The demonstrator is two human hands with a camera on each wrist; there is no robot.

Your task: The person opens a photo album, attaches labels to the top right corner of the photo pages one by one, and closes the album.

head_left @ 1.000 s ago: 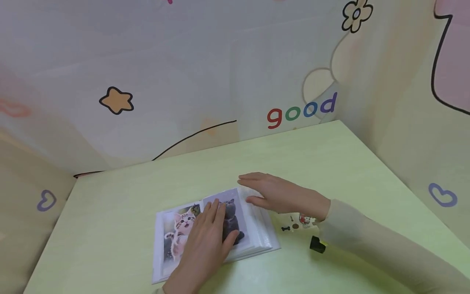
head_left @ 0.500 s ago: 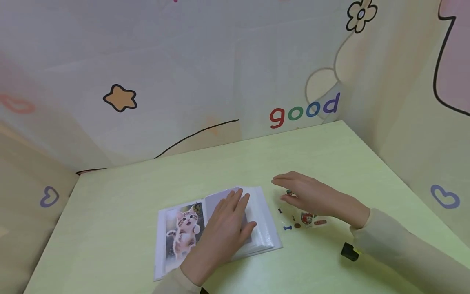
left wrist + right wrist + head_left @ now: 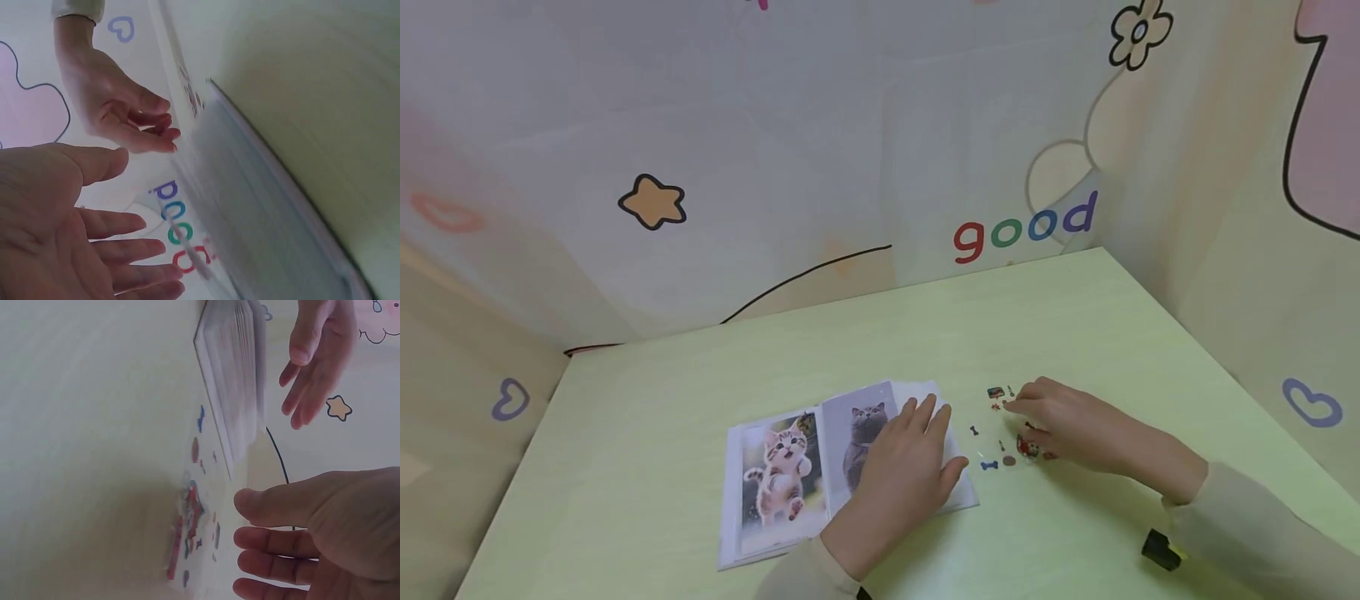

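A photo album [image 3: 731, 500] lies spread on the table. Its left page shows a striped kitten picture [image 3: 782, 475], its right page a grey cat picture [image 3: 859, 442]. My left hand [image 3: 906, 458] hovers over the right page, fingers extended and thumb apart, covering part of it. In the left wrist view the album's pages [image 3: 225, 181] rise beside that hand. To the album's right lies a clear sticker sheet with a blue bone [image 3: 989, 466] and a red figure [image 3: 1027, 448]. Over its right part is my right hand [image 3: 1078, 427], fingers loosely bent, holding nothing.
The pale green table [image 3: 647, 400] extends around the album and stickers. Behind it hangs a cloth backdrop [image 3: 790, 167] with a star and the word "good". A small black and yellow device [image 3: 1161, 550] sits under the right sleeve [image 3: 1247, 517].
My right hand has moved right, from beside the album to over the stickers, and its fingers have dropped. My left hand has slid rightward across the right page, uncovering the grey cat.
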